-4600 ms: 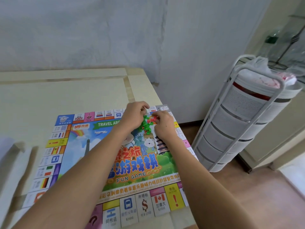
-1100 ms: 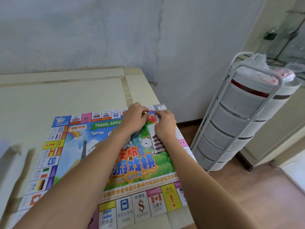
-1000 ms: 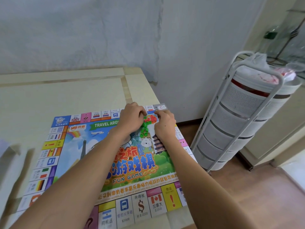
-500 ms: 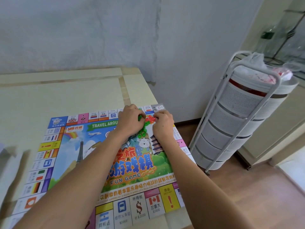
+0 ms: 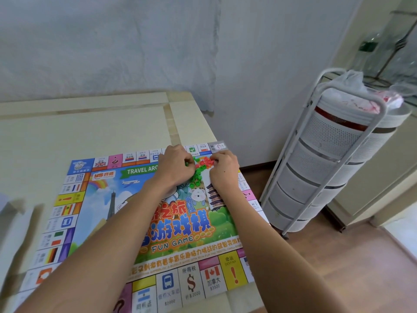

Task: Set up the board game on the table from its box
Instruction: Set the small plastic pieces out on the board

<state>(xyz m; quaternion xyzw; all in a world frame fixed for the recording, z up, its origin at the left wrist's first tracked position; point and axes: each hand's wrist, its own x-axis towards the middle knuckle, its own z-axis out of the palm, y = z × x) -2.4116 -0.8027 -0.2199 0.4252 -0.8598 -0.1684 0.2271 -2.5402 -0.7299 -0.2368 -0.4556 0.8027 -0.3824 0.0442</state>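
A colourful game board lies flat on the pale table, reaching its right edge. Near the board's far right corner sits a small pile of green pieces and red pieces. My left hand rests on the board just left of the pile, fingers curled, pinching green pieces. My right hand sits just right of the pile, its fingertips pinching at the red pieces. Both forearms cross the board from the near edge.
A white tiered storage cart with a plastic bag on top stands on the wooden floor right of the table. A grey wall runs behind the table. A grey object lies at the table's left edge.
Both hands have stayed at the pile, working small pieces between the fingertips. Since 4.6 s ago the green pieces have drawn into a tighter cluster and the red ones sit apart at the top.
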